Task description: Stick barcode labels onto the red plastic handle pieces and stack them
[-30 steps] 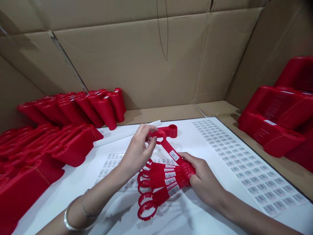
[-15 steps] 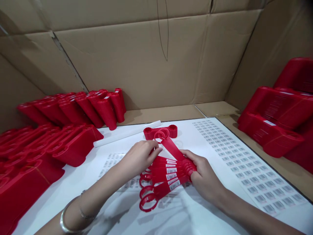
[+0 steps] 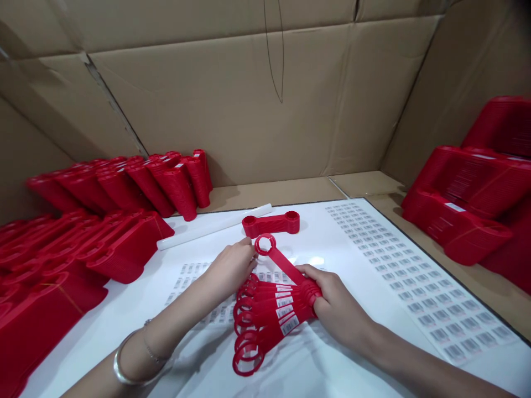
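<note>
Red ring-ended strips (image 3: pixel 269 309) form a fan at the near centre of the white work surface (image 3: pixel 332 243); all clock positions below are taken from this fan. Barcode labels face upward on the spread strips, and their free rings point toward 9 o'clock. A metal bangle (image 3: pixel 118 362) encircles the left forearm at 8 o'clock. Right hand (image 3: pixel 334 298), at 3 o'clock: fingers clenched around the gathered ends of the fan. Left hand (image 3: pixel 232 266), at 10 o'clock: fingers curled just beside the ring of one strip (image 3: pixel 286 266) that stands apart from the others; whether they grip it cannot be told. One label sheet (image 3: pixel 191 269) lies partly beneath the left forearm and the fan; a second label sheet (image 3: pixel 398 271) lies at 2 to 3 o'clock. Nested red stacks (image 3: pixel 124 249) occupy 9 to 10 o'clock. A small red stack (image 3: pixel 274 224) rests at 12 o'clock, with a white tube (image 3: pixel 211 228) at 11 o'clock. Further red stacks (image 3: pixel 460 221) are piled at 2 o'clock. Beyond, a cardboard wall (image 3: pixel 224 110) carries a thin hanging loop (image 3: pixel 271 66) at 12 o'clock.
</note>
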The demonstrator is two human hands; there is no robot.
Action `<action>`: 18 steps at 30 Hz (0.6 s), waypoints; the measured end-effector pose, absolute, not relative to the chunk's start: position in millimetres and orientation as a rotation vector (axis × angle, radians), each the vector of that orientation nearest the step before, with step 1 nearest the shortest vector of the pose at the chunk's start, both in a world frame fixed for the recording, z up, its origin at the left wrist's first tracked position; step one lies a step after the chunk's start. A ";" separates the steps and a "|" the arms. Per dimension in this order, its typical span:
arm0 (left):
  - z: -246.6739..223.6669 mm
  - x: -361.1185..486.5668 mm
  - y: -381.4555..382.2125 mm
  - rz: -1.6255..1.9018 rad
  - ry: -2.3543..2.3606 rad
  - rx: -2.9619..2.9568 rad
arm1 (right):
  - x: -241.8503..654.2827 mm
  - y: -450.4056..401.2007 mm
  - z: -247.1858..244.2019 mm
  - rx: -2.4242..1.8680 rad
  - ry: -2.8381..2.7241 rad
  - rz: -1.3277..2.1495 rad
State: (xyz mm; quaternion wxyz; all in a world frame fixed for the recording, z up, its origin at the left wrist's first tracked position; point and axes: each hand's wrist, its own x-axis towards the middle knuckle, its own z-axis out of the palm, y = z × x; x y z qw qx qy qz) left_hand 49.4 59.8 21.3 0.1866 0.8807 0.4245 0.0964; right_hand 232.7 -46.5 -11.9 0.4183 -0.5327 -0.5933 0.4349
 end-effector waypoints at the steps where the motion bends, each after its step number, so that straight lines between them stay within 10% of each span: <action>1: 21.4 49.7 60.5 0.226 1.215 2.536 | 233.0 -46.2 -12.5 -1.328 -1.482 1.099; 18: 75.7 31.9 61.2 -0.062 1.117 2.472 | 234.8 -44.1 -17.2 -1.336 -1.483 1.089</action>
